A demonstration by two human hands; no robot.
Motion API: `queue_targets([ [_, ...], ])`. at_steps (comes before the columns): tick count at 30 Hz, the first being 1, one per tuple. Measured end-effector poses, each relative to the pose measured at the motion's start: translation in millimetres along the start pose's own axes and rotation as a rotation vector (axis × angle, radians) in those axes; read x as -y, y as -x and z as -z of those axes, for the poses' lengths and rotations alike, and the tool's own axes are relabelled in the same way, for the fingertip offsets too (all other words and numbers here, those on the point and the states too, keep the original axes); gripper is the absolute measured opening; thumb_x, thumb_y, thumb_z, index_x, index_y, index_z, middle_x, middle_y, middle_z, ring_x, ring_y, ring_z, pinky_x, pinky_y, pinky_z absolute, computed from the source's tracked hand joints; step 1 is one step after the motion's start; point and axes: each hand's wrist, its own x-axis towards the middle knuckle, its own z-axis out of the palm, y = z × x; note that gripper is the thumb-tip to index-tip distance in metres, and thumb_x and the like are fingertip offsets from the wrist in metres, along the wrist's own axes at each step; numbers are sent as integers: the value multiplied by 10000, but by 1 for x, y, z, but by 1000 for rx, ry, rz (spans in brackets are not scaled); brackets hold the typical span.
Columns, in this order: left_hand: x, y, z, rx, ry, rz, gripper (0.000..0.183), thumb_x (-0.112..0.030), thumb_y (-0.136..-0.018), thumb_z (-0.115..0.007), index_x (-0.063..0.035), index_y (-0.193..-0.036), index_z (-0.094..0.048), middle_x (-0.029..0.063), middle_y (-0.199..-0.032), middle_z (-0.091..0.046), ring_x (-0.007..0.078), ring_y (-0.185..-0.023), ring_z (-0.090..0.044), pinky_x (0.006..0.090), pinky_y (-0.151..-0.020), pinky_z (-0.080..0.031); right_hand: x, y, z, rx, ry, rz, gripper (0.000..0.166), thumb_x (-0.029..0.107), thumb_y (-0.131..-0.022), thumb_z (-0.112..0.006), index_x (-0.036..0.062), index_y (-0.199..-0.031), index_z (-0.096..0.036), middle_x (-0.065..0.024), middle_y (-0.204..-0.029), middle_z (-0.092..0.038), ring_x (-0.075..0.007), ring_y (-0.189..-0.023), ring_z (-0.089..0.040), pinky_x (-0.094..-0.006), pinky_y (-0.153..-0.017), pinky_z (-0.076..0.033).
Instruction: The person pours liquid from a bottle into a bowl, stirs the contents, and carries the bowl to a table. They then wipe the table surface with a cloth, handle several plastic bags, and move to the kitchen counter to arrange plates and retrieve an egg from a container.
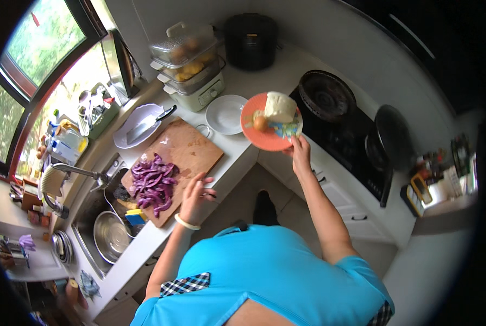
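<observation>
My right hand [301,153] grips the rim of an orange-red patterned plate [255,136]. On the plate are a thick pale block of food [280,106], perhaps a steamed bun, and a round brownish item [260,123] like an egg. My left hand [197,193] is raised at the near edge of a wooden cutting board [194,150], fingers loosely spread, holding nothing I can see. Purple sliced vegetable strips [155,183] are heaped on the board. Behind it, a kitchen knife [145,126] with a black handle lies across a white oval dish [124,136].
A white plate [223,118] stands beside a tiered food steamer [198,87]. The black cooktop [340,142] carries a dark pan [326,95] and a lidded pan [389,138]. At left, the sink [89,244] holds a metal bowl [111,236]; a yellow-blue sponge [135,217] sits at its edge.
</observation>
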Motion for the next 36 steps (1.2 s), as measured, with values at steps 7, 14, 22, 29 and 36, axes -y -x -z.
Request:
queue_targets([
  [7, 20, -34, 4, -485, 85, -48, 375, -230, -973, -453, -9, -1276, -436, 132, -1090, -597, 160, -782, -623, 244, -629, -501, -39, -203, 3, -49, -111, -132, 171, 164, -949, -477, 7, -993, -531, -64, -883, -583, -148, -722, -582, -296, -579, -524],
  [14, 17, -45, -26, -719, 77, -144, 364, -254, -973, -455, -21, -1253, -460, 113, -1072, -611, 123, -767, -624, 210, -629, -502, -101, -292, -11, -106, -140, -299, 117, 110, -895, -548, 41, -989, -537, -65, -896, -588, -170, -739, -576, -313, -606, -514],
  [22, 36, -38, 21, -1100, -6, -223, 203, -157, -959, -473, -34, -1109, -531, 77, -926, -623, 106, -681, -601, 197, -543, -474, -161, -335, -2, -111, -218, -377, 141, 9, -820, -574, 1, -960, -563, -107, -842, -617, -237, -680, -589, -345, -538, -505],
  [29, 48, -6, 75, -1269, 26, -289, 186, -134, -943, -493, -29, -1083, -554, 83, -851, -644, 98, -604, -586, 191, -486, -449, -171, -358, 14, 9, 218, -489, 264, 186, -873, -585, -24, -1026, -535, -154, -796, -647, -256, -560, -632, -341, -452, -505],
  [36, -17, -41, 75, -1139, -104, -275, 126, -105, -941, -489, -36, -1021, -558, 42, -813, -613, 65, -593, -548, 165, -469, -410, -35, -302, -27, 309, 772, -524, 311, 250, -877, -594, -48, -963, -570, -165, -756, -652, -223, -512, -627, -350, -412, -500],
])
